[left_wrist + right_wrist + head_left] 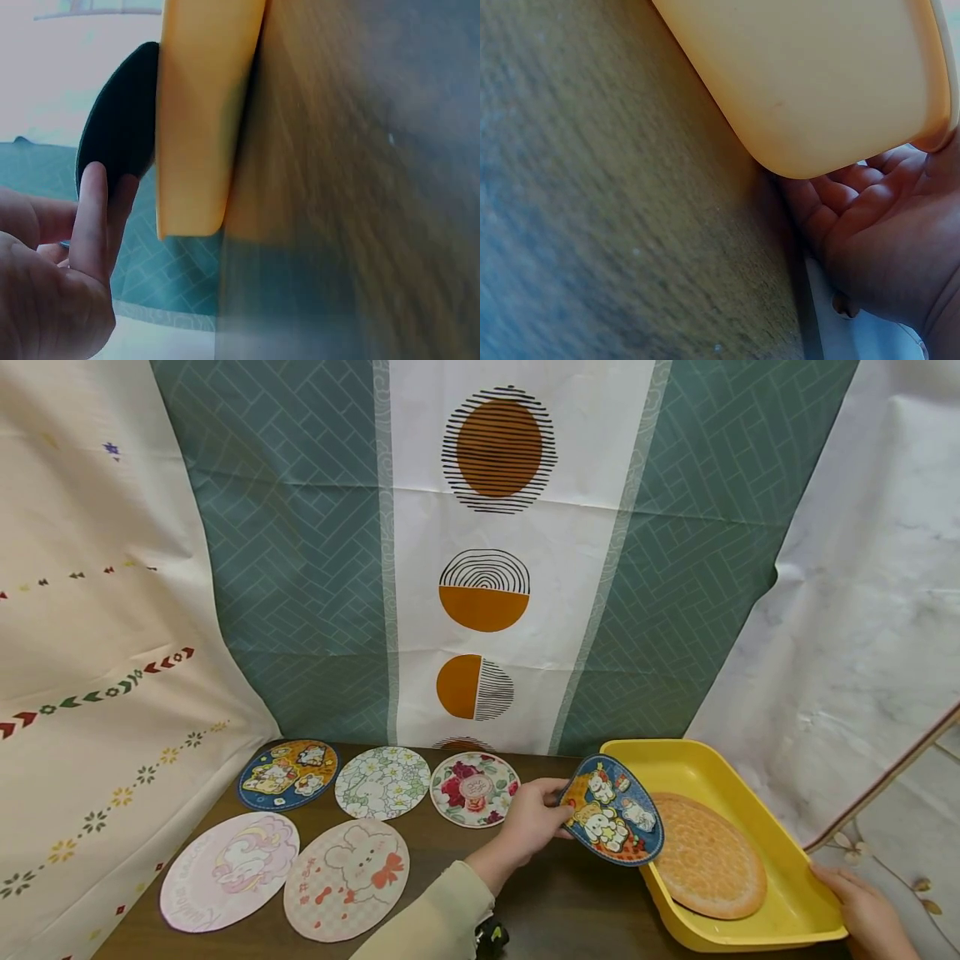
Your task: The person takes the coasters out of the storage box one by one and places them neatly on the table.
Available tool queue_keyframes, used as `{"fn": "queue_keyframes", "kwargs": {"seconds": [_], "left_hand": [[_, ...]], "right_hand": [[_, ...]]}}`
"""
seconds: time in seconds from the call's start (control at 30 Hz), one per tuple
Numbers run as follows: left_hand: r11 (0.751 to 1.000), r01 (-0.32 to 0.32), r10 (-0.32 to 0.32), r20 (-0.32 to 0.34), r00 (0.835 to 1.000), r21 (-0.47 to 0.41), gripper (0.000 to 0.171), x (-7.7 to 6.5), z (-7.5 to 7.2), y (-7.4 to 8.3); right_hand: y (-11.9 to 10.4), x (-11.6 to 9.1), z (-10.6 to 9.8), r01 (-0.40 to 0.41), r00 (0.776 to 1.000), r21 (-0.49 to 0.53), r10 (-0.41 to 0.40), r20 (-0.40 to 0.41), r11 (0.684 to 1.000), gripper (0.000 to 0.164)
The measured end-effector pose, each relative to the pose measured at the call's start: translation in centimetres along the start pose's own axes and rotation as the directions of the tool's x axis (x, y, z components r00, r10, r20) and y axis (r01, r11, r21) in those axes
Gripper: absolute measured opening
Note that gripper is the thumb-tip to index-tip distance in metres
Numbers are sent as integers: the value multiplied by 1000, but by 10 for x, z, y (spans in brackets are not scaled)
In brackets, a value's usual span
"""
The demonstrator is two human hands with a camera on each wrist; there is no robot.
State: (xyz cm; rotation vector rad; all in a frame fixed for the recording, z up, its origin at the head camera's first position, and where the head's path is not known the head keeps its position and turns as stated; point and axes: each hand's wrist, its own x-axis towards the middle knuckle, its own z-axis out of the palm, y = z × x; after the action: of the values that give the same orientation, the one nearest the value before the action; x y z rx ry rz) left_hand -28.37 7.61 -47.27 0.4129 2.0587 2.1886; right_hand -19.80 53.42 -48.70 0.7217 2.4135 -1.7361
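Note:
My left hand pinches the left edge of a round blue coaster printed with cartoon bears. It is tilted up and overlaps the left rim of the yellow tray. In the left wrist view, the coaster's dark underside faces the camera, beside the tray's wall. Inside the tray lies a larger round piece with a golden-brown, biscuit-like print. At the tray's near right corner, my right hand grips the rim; the right wrist view shows curled fingers partly hidden behind the tray's outer wall.
Left on the dark wooden table lie several round coasters: a blue-orange one, a green floral one, one with red roses, a pink unicorn one and a bear one. A patterned cloth hangs behind.

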Motion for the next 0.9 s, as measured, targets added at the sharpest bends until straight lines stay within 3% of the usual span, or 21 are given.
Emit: {"fn": "queue_keyframes", "kwargs": {"seconds": [0.47, 0.9], "left_hand": [[992, 73, -64, 88, 994, -100, 37, -4, -46, -1], [994, 81, -76, 71, 995, -70, 43, -12, -86, 1]], "right_hand": [[-1, -1, -1, -10, 1000, 0, 10, 12, 1000, 61], [1, 1, 1, -30, 999, -4, 29, -43, 1000, 63]]}}
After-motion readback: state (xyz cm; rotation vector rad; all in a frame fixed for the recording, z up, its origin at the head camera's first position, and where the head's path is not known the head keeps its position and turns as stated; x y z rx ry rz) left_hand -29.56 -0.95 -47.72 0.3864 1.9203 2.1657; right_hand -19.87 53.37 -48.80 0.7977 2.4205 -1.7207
